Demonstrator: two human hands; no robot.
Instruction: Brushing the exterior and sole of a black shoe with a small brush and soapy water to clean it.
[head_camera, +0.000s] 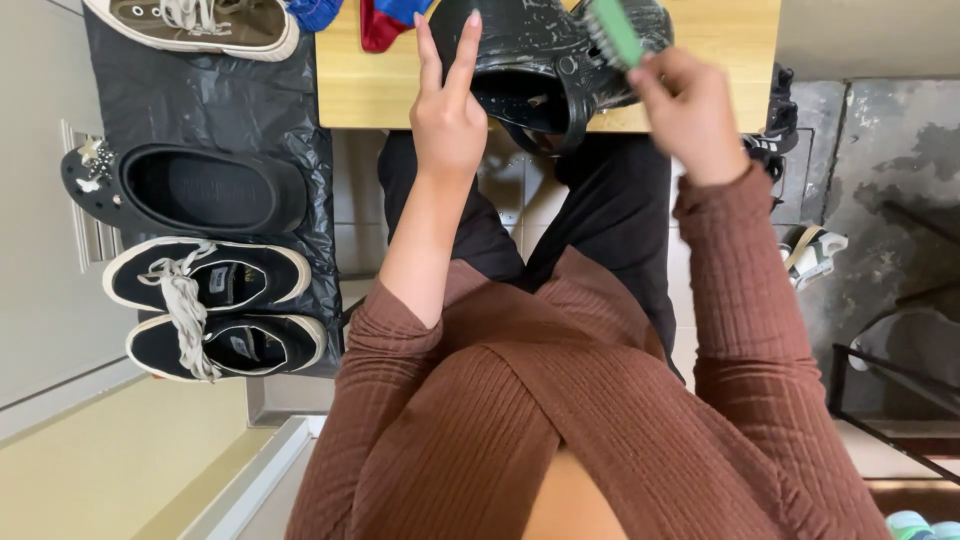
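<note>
1. At top centre of the frame I see one black clog (545, 60), wet and sudsy, resting on the wooden bench (370, 90), its opening turned toward the wearer of the camera.
2. The left hand (447, 120) steadies the clog's near edge; two fingers (464, 55) stand straight up, released, while the rest of the hand presses against the shoe.
3. The right hand (685, 110), at upper right, has its fingers clenched around one green brush (615, 30), which is laid on the clog's upper surface.
4. On one black plastic sheet (200, 110) along the left side of the frame I count four more shoes: one olive sneaker (195, 22) at upper left, one black clog with charms (190, 188) below it, and a pair of black lace-up sneakers (215, 310) with white soles, side by side.
5. At the top edge, just left of the held clog, lie red and blue cloths (385, 15), only partly in view; I cannot tell how many.
6. Both arms wear ribbed brown sleeves (740, 300), above black trousers (620, 210).
7. At right, on the tiled floor (880, 130), one further shoe (815, 255) shows partly.
</note>
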